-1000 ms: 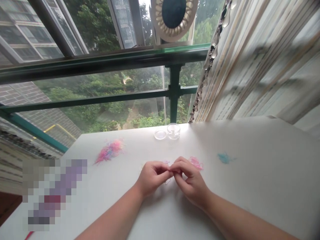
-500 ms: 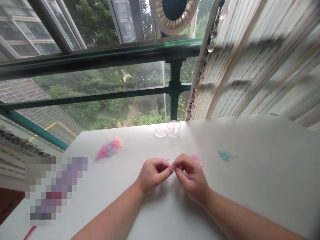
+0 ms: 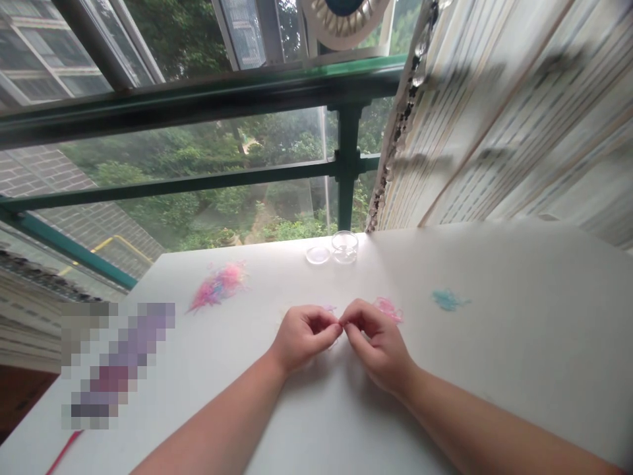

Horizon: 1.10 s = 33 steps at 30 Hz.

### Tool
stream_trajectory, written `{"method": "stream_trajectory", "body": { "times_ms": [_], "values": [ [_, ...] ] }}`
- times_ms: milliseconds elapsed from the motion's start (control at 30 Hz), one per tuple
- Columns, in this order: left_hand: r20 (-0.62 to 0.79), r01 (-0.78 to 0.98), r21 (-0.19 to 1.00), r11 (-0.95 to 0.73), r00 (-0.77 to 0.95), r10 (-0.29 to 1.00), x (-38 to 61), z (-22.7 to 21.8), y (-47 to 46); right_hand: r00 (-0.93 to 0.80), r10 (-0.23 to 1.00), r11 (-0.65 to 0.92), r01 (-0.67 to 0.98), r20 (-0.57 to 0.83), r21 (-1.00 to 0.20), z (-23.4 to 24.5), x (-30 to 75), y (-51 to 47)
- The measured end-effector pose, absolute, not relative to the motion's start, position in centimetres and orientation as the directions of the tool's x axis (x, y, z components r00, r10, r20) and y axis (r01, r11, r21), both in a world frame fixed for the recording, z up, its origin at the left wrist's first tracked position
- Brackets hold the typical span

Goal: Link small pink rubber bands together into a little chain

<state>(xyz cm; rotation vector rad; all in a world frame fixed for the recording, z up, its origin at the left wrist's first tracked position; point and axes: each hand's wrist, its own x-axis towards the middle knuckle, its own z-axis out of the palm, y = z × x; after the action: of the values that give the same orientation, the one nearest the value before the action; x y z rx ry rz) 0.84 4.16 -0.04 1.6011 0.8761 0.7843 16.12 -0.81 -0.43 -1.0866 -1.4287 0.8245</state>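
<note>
My left hand and my right hand meet at the fingertips above the middle of the white table. Both are closed in a pinch, thumb against index finger. Whatever lies between the fingertips is too small to make out. Just behind my right hand sits a small pink heap of thin loops that look like rubber bands. A few pale purple loops show behind my left fingers, partly hidden by them.
A mixed pink, yellow and blue heap of thin strands lies at the left, a teal heap at the right. By the window edge stand a clear round container and its flat clear lid. A blurred-out purple item lies far left.
The whole view has shifted slightly, with the table things a little higher in the picture. My hands keep the same pinch, fingertips together.
</note>
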Motion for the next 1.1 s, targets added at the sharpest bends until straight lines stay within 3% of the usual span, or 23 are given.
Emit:
{"method": "stream_trajectory", "body": {
  "times_ms": [533,1100],
  "values": [
    [0.064,0.136,0.980,-0.148,0.487,0.871,1.02,0.05,4.05,0.130,0.966,0.215,0.085,0.225,-0.973,-0.55,15.97,-0.57],
    [0.054,0.081,0.992,-0.099,0.432,0.900,0.94,0.11,4.21,0.105,0.978,0.175,0.044,0.179,-0.984,-0.48,15.99,-0.46]
  ]
}}
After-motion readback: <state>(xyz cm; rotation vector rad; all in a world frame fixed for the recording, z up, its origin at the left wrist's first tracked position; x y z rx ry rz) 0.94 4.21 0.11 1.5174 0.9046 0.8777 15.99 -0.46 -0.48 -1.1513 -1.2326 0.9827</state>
